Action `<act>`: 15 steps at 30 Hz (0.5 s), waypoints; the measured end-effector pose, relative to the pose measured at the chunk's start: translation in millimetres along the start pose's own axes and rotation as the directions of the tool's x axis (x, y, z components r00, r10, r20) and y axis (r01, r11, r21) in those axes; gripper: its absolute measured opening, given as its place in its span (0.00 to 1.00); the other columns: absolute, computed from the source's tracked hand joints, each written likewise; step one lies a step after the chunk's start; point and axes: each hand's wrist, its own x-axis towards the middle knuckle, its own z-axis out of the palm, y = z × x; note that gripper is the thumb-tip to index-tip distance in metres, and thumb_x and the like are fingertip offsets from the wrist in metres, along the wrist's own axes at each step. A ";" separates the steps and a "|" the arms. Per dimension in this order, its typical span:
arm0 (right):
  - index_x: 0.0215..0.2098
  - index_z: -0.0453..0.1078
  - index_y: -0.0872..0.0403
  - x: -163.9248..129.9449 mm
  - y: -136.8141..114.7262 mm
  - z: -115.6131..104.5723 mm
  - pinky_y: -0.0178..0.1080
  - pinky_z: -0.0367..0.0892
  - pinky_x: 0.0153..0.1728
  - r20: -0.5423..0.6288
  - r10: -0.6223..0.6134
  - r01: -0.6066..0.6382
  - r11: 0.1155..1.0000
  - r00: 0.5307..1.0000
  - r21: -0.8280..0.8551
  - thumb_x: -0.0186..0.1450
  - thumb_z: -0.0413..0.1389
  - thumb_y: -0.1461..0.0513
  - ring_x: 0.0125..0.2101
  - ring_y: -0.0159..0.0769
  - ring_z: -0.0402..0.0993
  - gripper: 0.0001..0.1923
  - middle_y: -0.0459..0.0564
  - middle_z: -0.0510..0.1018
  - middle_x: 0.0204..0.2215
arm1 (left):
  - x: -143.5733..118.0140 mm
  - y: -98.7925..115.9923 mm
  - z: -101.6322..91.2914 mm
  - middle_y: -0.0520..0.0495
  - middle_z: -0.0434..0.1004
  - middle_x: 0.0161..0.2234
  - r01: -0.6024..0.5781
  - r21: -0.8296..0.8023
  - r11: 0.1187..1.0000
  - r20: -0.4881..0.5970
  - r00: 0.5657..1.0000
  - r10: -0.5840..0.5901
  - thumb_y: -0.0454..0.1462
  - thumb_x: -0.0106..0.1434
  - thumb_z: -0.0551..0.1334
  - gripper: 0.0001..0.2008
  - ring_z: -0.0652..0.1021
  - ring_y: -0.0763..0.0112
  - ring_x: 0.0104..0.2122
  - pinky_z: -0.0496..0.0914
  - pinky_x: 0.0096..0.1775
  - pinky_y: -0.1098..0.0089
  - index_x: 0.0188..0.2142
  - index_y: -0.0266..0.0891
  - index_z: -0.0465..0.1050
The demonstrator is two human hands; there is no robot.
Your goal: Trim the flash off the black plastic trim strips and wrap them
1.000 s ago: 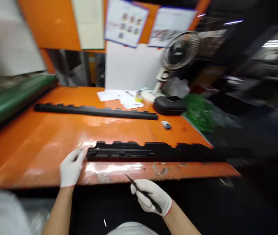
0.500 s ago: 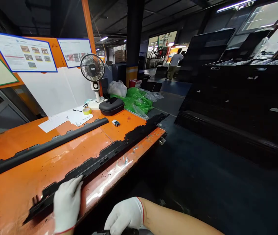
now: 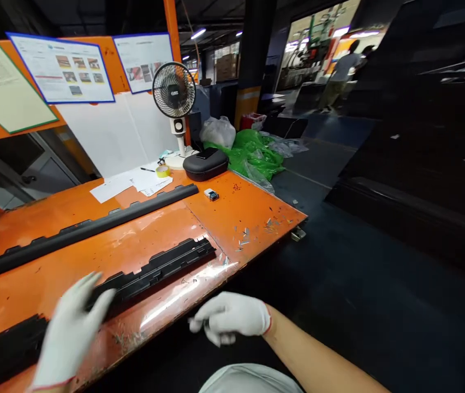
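The right grip [image 3: 234,316], lower centre, is curled; blur hides whether its fingertips hold anything. The left grip [image 3: 69,327], lower left, is released, thumb and fingers spread at the notched black strip [image 3: 175,261], whose far end reaches mid-frame on the orange counter [image 3: 249,210]. Beyond lies a second dark strip [image 3: 93,228]; farther, upper centre, a fan [image 3: 174,94] stands.

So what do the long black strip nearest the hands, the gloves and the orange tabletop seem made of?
Black strip: probably moulded plastic, dull sheen; shaped tabs and ridges suggest it, though coated metal is possible.
White gloves: likely matt, stretchy fabric, fitting closely with red cuff edges.
Tabletop: glossy, reflecting light; painted or covered, base material unclear.
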 end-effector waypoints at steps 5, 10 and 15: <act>0.64 0.81 0.51 0.0 -54.1 -58.9 0.41 0.75 0.52 -0.506 -0.413 -0.057 0.730 0.757 -0.681 0.75 0.54 0.55 0.47 0.41 0.80 0.24 0.54 0.86 0.50 | 12.7 68.4 60.6 0.36 0.72 0.72 -0.150 0.185 0.971 0.250 0.963 0.101 0.55 0.64 0.70 0.38 0.70 0.37 0.71 0.69 0.69 0.42 0.69 0.41 0.77; 0.65 0.80 0.42 31.6 -71.2 -112.9 0.41 0.72 0.54 -0.520 -0.368 -0.471 0.220 0.771 -0.854 0.79 0.52 0.59 0.52 0.44 0.80 0.22 0.53 0.85 0.49 | 12.6 69.3 73.1 0.40 0.75 0.70 -0.179 0.269 0.946 0.244 0.963 0.112 0.52 0.70 0.70 0.29 0.75 0.43 0.67 0.74 0.65 0.49 0.66 0.45 0.80; 0.67 0.79 0.39 59.7 -72.1 -126.9 0.38 0.70 0.50 -0.491 -0.278 -0.496 0.058 0.825 -0.866 0.82 0.49 0.56 0.53 0.44 0.78 0.22 0.53 0.84 0.51 | 12.2 59.4 70.8 0.41 0.77 0.68 -0.206 0.262 0.943 0.227 0.963 0.148 0.52 0.70 0.71 0.27 0.77 0.45 0.66 0.76 0.63 0.51 0.65 0.47 0.81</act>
